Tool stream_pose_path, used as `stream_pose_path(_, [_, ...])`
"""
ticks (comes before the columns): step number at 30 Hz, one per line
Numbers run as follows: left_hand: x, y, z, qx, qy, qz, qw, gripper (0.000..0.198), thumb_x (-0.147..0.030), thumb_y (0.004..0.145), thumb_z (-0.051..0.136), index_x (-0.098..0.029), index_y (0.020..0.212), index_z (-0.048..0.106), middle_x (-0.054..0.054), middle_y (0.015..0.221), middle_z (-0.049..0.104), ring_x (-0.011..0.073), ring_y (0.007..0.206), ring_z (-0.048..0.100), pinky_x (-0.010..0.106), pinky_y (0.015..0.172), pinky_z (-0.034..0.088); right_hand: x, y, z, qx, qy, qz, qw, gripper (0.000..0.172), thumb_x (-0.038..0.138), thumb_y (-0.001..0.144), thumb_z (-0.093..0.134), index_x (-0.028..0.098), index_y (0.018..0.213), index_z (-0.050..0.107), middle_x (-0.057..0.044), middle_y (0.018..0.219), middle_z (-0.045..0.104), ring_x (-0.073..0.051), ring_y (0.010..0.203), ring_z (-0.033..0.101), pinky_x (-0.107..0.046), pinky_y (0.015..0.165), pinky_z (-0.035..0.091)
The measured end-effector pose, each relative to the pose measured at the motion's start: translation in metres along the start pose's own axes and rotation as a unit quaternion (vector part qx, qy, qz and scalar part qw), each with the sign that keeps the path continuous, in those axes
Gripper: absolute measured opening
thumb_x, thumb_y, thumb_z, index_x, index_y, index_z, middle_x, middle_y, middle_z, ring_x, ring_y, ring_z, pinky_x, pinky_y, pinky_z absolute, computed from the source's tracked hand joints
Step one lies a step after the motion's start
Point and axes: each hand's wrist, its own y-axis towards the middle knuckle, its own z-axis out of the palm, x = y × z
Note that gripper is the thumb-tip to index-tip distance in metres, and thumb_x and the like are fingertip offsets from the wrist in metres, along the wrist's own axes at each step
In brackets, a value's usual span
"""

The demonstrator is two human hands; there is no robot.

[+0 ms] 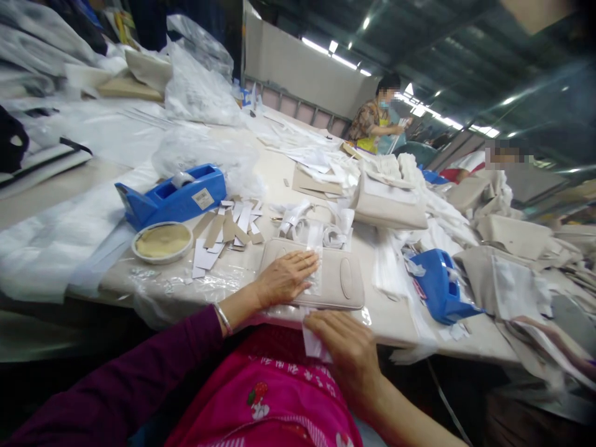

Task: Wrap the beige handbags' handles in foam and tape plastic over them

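Observation:
A flat beige leather piece [333,279] with an oval cut-out lies at the near table edge. My left hand [285,278] rests flat on its left half, fingers stretched out, over a clear plastic strip [315,273]. My right hand [347,351] is just below the table edge, fingers closed on a piece of white paper or plastic [311,343] that hangs down from the beige piece. A bracelet is on my left wrist.
A blue tape dispenser [174,197] and a round dish [162,242] stand at the left, with cut paper strips [228,233] beside them. A second blue dispenser [440,285] sits at the right. Beige bags [388,202] and plastic sheets cover the table. Another person [375,118] works far back.

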Motion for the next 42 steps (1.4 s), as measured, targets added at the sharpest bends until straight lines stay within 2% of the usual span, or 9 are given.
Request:
stream_pose_path(5, [0.002,-0.002,-0.001,-0.025,-0.027,0.005,0.999,0.043,-0.016,0.087,0.051,-0.011,0.130,0.050,0.014,0.140,0.049,0.0236,0.136,0.038,0.040,0.116,0.030,-0.070,0.068,-0.004,-0.018,0.037,0.112,0.993,0.022,0.016,0.088,0.052,0.022,0.079,0.071,-0.002,0.076,0.058,-0.015,0.073,0.054,-0.026,0.067,0.041])
stream_pose_path(10, [0.002,-0.004,-0.004,-0.034,-0.066,-0.022,0.997,0.030,-0.008,0.083,0.048,-0.011,0.112,0.053,0.013,0.119,0.058,0.0230,0.117,0.051,0.038,0.108,0.040,-0.117,0.092,0.022,0.032,0.045,0.202,0.978,0.015,0.016,0.080,0.066,0.020,0.066,0.066,0.003,0.070,0.055,-0.011,0.067,0.053,-0.022,0.064,0.036])
stream_pose_path(17, [0.002,-0.001,-0.004,-0.040,-0.086,-0.059,0.994,0.024,-0.008,0.084,0.051,-0.014,0.107,0.049,0.009,0.105,0.056,0.0218,0.105,0.050,0.038,0.101,0.043,-0.126,0.096,0.029,0.070,-0.036,0.195,0.978,0.012,0.020,0.085,0.060,0.022,0.075,0.065,0.003,0.084,0.059,-0.011,0.074,0.055,-0.023,0.062,0.032])
stream_pose_path(23, [0.001,0.004,-0.007,0.011,-0.042,-0.045,0.998,0.037,-0.019,0.092,0.050,-0.014,0.129,0.045,0.010,0.118,0.055,0.0227,0.113,0.048,0.041,0.103,0.038,-0.133,0.103,0.030,0.092,-0.074,0.184,0.976,0.009,0.024,0.086,0.061,0.022,0.078,0.065,0.004,0.085,0.060,-0.011,0.073,0.057,-0.024,0.061,0.030])
stream_pose_path(29, [-0.006,0.005,-0.009,0.026,0.008,-0.049,0.998,0.039,-0.028,0.092,0.053,-0.013,0.128,0.050,0.012,0.115,0.056,0.0268,0.110,0.049,0.046,0.098,0.040,-0.137,0.106,0.027,0.119,-0.120,0.161,0.972,0.007,0.030,0.087,0.063,0.024,0.083,0.063,0.004,0.091,0.061,-0.012,0.071,0.057,-0.027,0.055,0.025])
stream_pose_path(33, [-0.008,0.008,-0.010,0.017,0.051,-0.040,0.998,0.041,-0.028,0.090,0.055,-0.014,0.128,0.051,0.014,0.132,0.050,0.0301,0.126,0.040,0.049,0.107,0.033,-0.136,0.110,0.030,0.123,-0.159,0.167,0.965,0.009,0.032,0.088,0.061,0.023,0.087,0.061,0.001,0.097,0.061,-0.014,0.067,0.058,-0.028,0.051,0.023])
stream_pose_path(35, [-0.008,0.010,-0.009,0.020,0.059,-0.009,0.998,0.039,-0.026,0.093,0.052,-0.013,0.129,0.051,0.011,0.136,0.051,0.0263,0.134,0.035,0.046,0.114,0.024,-0.133,0.107,0.030,0.093,-0.170,0.185,0.963,0.007,0.028,0.092,0.056,0.022,0.094,0.059,-0.001,0.103,0.060,-0.015,0.067,0.058,-0.028,0.051,0.026])
stream_pose_path(38, [-0.006,0.012,-0.007,0.015,0.096,0.017,0.995,0.039,-0.022,0.093,0.050,-0.014,0.131,0.050,0.009,0.137,0.053,0.0228,0.135,0.037,0.045,0.117,0.018,-0.133,0.088,0.017,-0.014,-0.105,0.194,0.975,0.012,0.020,0.095,0.048,0.022,0.104,0.056,-0.002,0.108,0.059,-0.015,0.077,0.060,-0.026,0.057,0.035])
stream_pose_path(42, [0.005,0.014,-0.001,-0.017,0.145,0.058,0.988,0.045,-0.020,0.089,0.053,-0.016,0.134,0.048,0.009,0.139,0.052,0.0227,0.133,0.041,0.044,0.117,0.017,-0.175,0.028,-0.038,-0.202,0.009,0.216,0.955,0.014,0.022,0.096,0.044,0.023,0.099,0.058,-0.001,0.097,0.060,-0.014,0.086,0.059,-0.023,0.073,0.043])
